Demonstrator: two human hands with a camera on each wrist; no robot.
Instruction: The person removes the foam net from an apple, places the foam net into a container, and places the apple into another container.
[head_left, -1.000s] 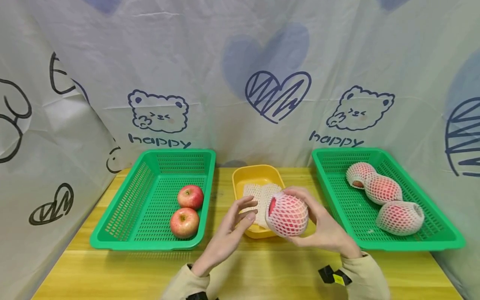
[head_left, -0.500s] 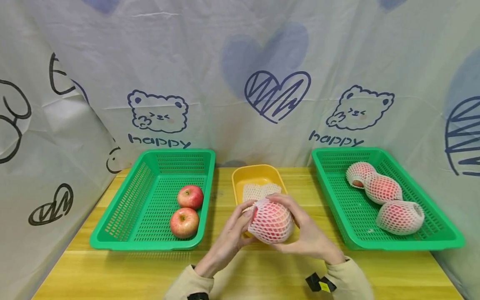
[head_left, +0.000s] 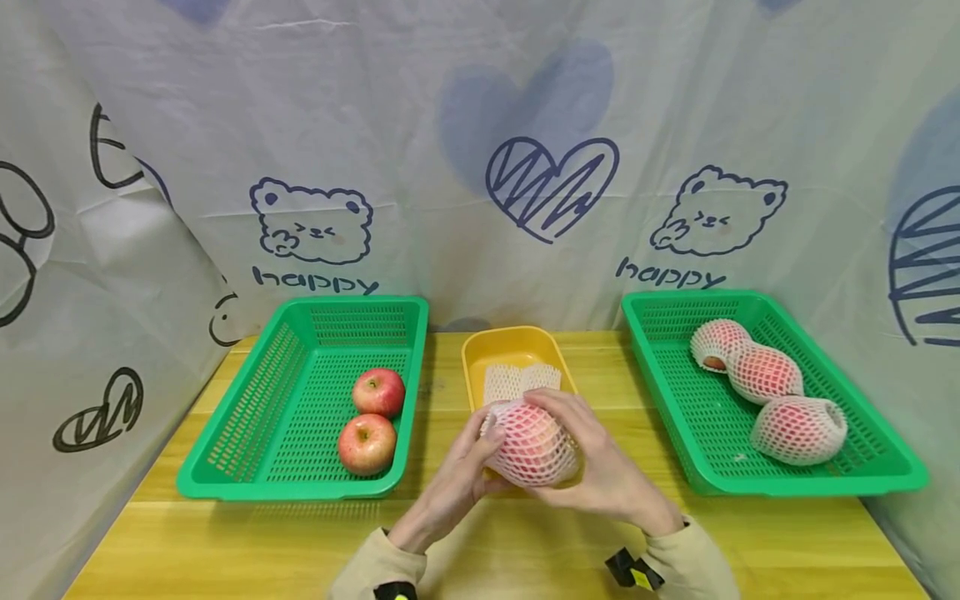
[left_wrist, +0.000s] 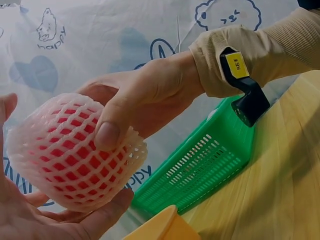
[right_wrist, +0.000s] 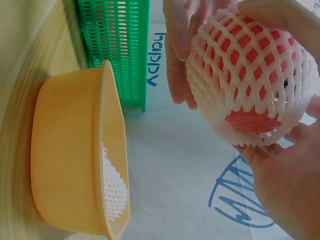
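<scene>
Both hands hold a red apple (head_left: 532, 446) in a white foam net, above the front of a yellow bin (head_left: 480, 337). My right hand (head_left: 607, 475) curls round its right side, fingers over the top and thumb below. On the left side my left hand (head_left: 453, 483) holds the netted apple, its thumb on the net's edge. The right wrist view shows bare red skin at an opening in the foam net (right_wrist: 250, 65). Part of the left fingers is hidden behind the apple in the head view. White foam nets (head_left: 506, 382) lie in the bin.
On the left, a green basket (head_left: 300, 487) holds two bare apples (head_left: 367, 444). Another green basket (head_left: 795, 483) on the right holds three netted apples (head_left: 798, 429). A printed cloth (head_left: 450, 167) hangs behind the wooden table (head_left: 517, 550).
The right hand has brought the netted apple left and slightly down. My left hand, apart from it one second ago, now holds its left side. The apple has shifted slightly left since half a second ago.
</scene>
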